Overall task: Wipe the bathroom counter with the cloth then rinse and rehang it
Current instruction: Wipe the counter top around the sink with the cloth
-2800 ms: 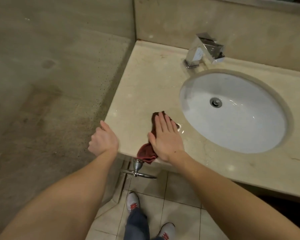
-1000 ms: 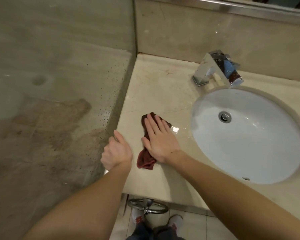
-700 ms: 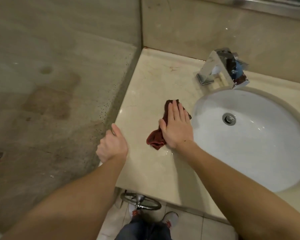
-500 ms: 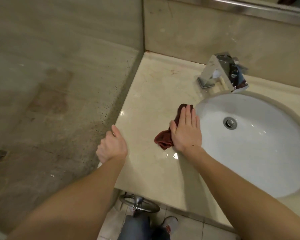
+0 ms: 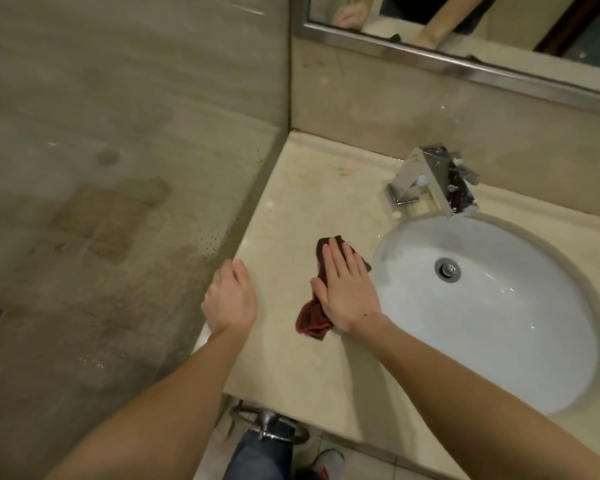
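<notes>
A dark red cloth [image 5: 313,318] lies bunched on the beige marble counter [image 5: 312,188], just left of the white oval sink [image 5: 492,317]. My right hand [image 5: 347,289] presses flat on the cloth, fingers straight and together, pointing toward the back wall. Most of the cloth is hidden under the palm; its ends show beyond the fingertips and below the wrist. My left hand [image 5: 230,297] rests at the counter's left edge beside the glass wall, fingers loosely curled, holding nothing.
A square chrome faucet [image 5: 433,181] stands behind the sink. A glass shower wall [image 5: 118,202] bounds the counter on the left. A framed mirror [image 5: 465,60] runs above the backsplash. A chrome towel ring [image 5: 267,426] hangs below the counter's front edge.
My right hand slid the cloth from the counter's front edge toward the back and right, up against the sink rim, then slightly back left. The left hand stayed at the counter's left edge.
</notes>
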